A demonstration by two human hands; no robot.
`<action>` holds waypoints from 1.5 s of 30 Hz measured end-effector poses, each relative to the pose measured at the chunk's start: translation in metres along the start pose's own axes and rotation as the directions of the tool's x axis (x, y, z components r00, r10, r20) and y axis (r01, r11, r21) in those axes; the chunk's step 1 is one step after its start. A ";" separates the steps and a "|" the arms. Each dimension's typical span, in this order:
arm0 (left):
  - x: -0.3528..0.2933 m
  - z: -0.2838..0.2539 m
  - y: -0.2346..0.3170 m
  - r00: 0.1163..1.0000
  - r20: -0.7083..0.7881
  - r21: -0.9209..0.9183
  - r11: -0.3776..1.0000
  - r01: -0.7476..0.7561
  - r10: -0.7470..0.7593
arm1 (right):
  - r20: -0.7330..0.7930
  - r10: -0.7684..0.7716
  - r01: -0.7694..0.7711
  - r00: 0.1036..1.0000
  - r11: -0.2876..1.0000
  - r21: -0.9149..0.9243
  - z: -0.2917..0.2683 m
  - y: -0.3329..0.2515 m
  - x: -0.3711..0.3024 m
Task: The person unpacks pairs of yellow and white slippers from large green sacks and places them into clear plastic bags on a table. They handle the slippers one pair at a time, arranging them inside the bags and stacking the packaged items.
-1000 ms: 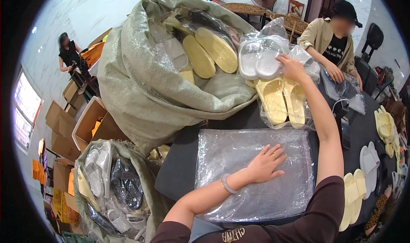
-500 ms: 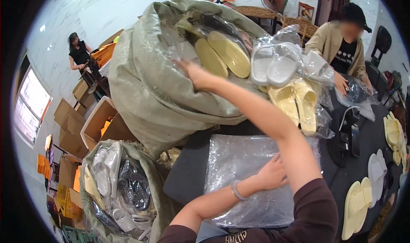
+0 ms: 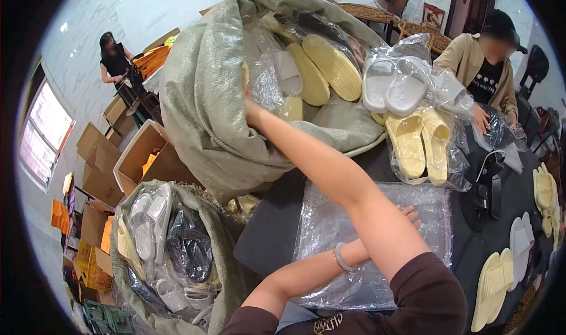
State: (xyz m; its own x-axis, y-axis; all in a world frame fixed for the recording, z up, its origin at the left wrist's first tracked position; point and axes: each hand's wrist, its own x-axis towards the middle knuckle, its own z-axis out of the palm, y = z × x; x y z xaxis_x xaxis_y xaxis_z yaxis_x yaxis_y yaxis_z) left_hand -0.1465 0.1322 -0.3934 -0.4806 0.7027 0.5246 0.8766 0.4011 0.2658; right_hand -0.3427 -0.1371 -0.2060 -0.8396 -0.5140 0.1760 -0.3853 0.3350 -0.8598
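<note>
**Right hand deep in the slipper sack, left hand flat on the plastic bags**

We see our right hand (image 3: 250,102) reaching up across our body into the mouth of the big grey-green woven sack (image 3: 200,111). Its fingers are buried among the bagged slippers, so we cannot tell how far they are open or whether they have hold of anything. Just beyond the fingertips lies a bagged white slipper (image 3: 287,73), and to the right of that a yellow pair (image 3: 324,70), soles up.

Our left hand (image 3: 407,214) lies mostly hidden behind the right forearm; what shows is spread flat, holding nothing, pressing on the stack of clear plastic bags (image 3: 330,241) on the dark table (image 3: 265,241). A pale bangle (image 3: 341,257) sits on that wrist.

Beyond the left hand rest a bagged yellow pair (image 3: 421,143) and a bagged white pair (image 3: 395,86). Below the right arm, off the table, a second open sack (image 3: 171,246) holds more bagged slippers. Across the table, another person's hand (image 3: 480,120) works on a bag.
</note>
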 end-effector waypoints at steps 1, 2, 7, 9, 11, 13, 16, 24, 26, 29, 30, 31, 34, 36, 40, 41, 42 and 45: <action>-0.003 -0.001 -0.001 1.000 -0.015 0.004 1.000 0.008 -0.008 | -0.011 0.041 -0.041 0.999 0.997 -0.059 -0.002 0.003 -0.003; -0.004 -0.003 -0.001 1.000 -0.028 0.011 1.000 0.009 -0.009 | -0.028 0.090 -0.092 0.996 0.987 -0.128 -0.004 0.008 -0.004; 0.017 0.000 0.004 0.996 0.085 -0.042 0.999 -0.034 0.037 | -0.168 0.324 -0.359 0.931 0.893 -0.270 -0.039 0.057 0.034; 0.010 0.000 0.002 0.995 0.097 -0.056 0.998 -0.012 0.017 | -0.114 0.332 -0.348 0.936 0.921 -0.177 -0.031 0.050 0.028; 0.004 0.004 0.001 0.999 0.044 -0.059 0.998 -0.020 0.023 | -0.059 0.343 -0.347 0.937 0.933 -0.095 -0.030 0.047 0.017; 0.000 0.006 -0.003 0.999 0.037 -0.043 0.999 -0.019 0.021 | -0.010 0.355 -0.355 0.935 0.934 -0.028 -0.029 0.044 0.009; 0.000 0.003 -0.004 0.999 0.035 -0.039 0.999 -0.028 0.029 | -0.123 0.383 -0.377 0.916 0.924 0.065 -0.024 0.050 -0.004; 0.009 -0.006 0.001 0.993 0.112 -0.008 1.000 -0.027 0.028 | -0.212 0.167 -0.168 0.963 0.986 0.011 -0.028 0.074 -0.011; 0.008 -0.003 0.000 0.992 0.128 0.012 1.000 -0.011 0.010 | -0.198 0.151 -0.153 0.969 0.988 0.006 -0.035 0.073 -0.015; 0.000 -0.007 -0.004 0.995 -0.026 0.113 0.989 -0.097 0.100 | -0.171 0.183 -0.177 0.968 0.983 0.050 -0.052 0.061 -0.013; 0.000 -0.009 -0.003 0.998 -0.021 -0.025 0.998 -0.053 0.052 | -0.167 0.206 -0.197 0.964 0.978 0.065 -0.062 0.058 -0.009; -0.001 -0.011 -0.003 1.000 -0.008 -0.161 0.987 -0.004 0.002 | -0.166 0.212 -0.200 0.963 0.976 0.083 -0.070 0.056 -0.006; 0.013 -0.035 0.011 0.995 0.001 -0.563 0.822 0.086 -0.103 | -0.200 0.188 -0.151 0.961 0.970 0.188 -0.114 0.074 0.009; 0.020 -0.045 0.015 0.992 0.002 -0.623 0.776 0.100 -0.126 | -0.237 0.160 -0.096 0.958 0.960 0.264 -0.148 0.088 0.014; 0.008 -0.020 0.004 0.998 0.045 -0.214 0.975 0.058 -0.050 | -0.325 0.177 -0.102 0.929 0.967 0.233 -0.193 0.092 -0.007; 0.006 -0.011 0.002 0.997 0.081 -0.064 0.998 0.011 -0.006 | -0.362 0.179 -0.105 0.915 0.971 0.215 -0.210 0.093 -0.014; 0.010 -0.012 0.006 0.995 0.101 -0.073 0.997 0.034 -0.027 | -0.389 0.196 -0.121 0.900 0.971 0.208 -0.232 0.105 -0.024; 0.017 -0.024 0.013 0.986 0.151 -0.083 0.993 0.085 -0.071 | -0.446 0.265 -0.190 0.855 0.960 0.208 -0.289 0.147 -0.061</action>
State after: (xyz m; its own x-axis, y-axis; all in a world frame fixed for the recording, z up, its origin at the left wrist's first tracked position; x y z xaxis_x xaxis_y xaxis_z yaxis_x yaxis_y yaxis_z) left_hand -0.1425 0.1352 -0.3618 -0.5400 0.7530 0.3759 0.8317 0.4090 0.3755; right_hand -0.4590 0.1723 -0.2048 -0.9907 0.0021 0.1361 -0.1311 0.2549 -0.9580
